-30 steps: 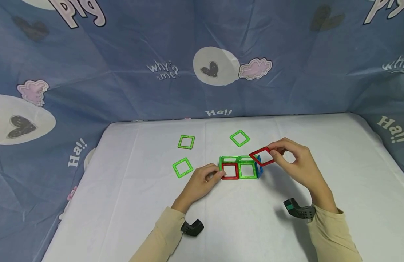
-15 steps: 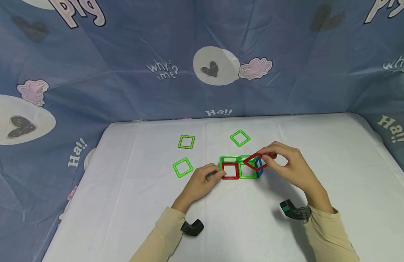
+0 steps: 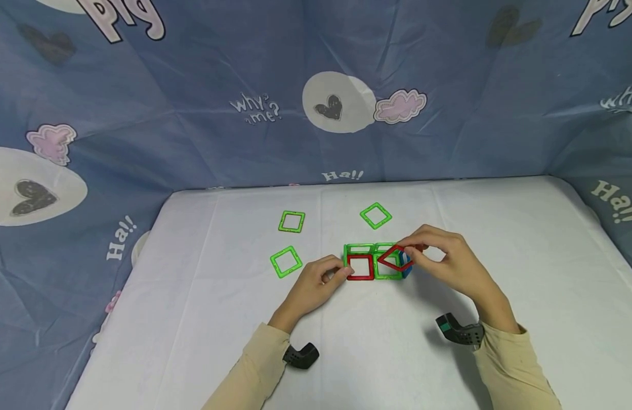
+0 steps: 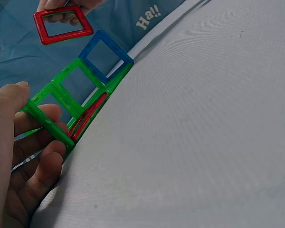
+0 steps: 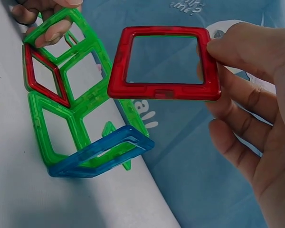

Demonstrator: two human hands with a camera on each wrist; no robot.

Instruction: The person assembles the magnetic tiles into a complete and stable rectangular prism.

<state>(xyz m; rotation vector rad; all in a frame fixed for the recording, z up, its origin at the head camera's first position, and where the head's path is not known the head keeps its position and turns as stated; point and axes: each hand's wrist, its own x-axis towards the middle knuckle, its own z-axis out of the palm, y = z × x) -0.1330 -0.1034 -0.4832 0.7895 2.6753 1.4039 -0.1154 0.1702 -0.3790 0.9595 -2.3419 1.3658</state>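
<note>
My right hand (image 3: 444,259) pinches a red square magnetic tile (image 5: 142,90) between thumb and fingers, raised over the right part of a small tile structure. A green edge shows under the red frame in the right wrist view. My left hand (image 3: 316,285) grips the green end tile (image 4: 50,126) of that structure, thumb on one face and fingers on the other. Flat at its base lie a red tile (image 3: 360,278) and a green tile (image 3: 388,277). Two green tiles (image 4: 66,101) stand along the back, and a blue tile (image 5: 95,149) tilts outward at the right end.
Three loose green tiles lie on the white-covered table (image 3: 193,341): an upper-left tile (image 3: 290,230), a lower-left tile (image 3: 275,269) and a tile behind the structure (image 3: 367,221). A blue printed cloth (image 3: 218,142) rises behind the table's far edge.
My right hand has moved left and slightly toward me, carrying the red tile from beside the blue tile to above the green base tile. The left hand and the structure stay in place.
</note>
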